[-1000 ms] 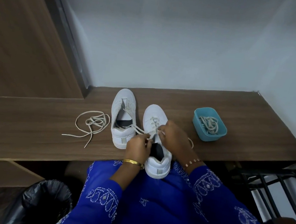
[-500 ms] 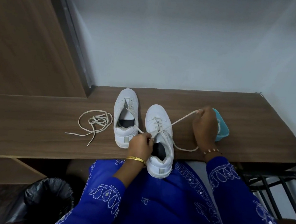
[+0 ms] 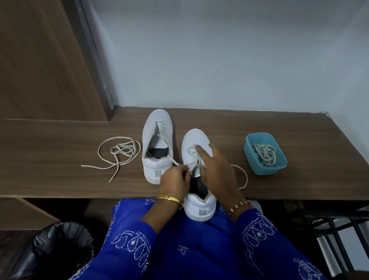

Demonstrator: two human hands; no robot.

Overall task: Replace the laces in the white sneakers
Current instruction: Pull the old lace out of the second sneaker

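Note:
Two white sneakers stand side by side on the wooden shelf (image 3: pixel 41 147). The left sneaker (image 3: pixel 158 146) has a lace trailing from its eyelets. The right sneaker (image 3: pixel 199 187) hangs over the shelf's front edge, heel toward me. My left hand (image 3: pixel 176 180) pinches a lace end beside the right sneaker's tongue. My right hand (image 3: pixel 217 173) lies over that sneaker with its index finger stretched onto the crossed laces near the toe. A loop of lace (image 3: pixel 242 176) trails right of the shoe.
A loose cream lace (image 3: pixel 118 153) lies coiled left of the sneakers. A teal tub (image 3: pixel 265 156) with more laces sits at the right. A bin with a black liner (image 3: pixel 63 248) stands below left, a dark metal rack (image 3: pixel 340 227) below right.
My right hand, which had pulled the lace out toward the teal tub, has come back over the right sneaker. The lace now lies slack in a loop. My left hand kept its place.

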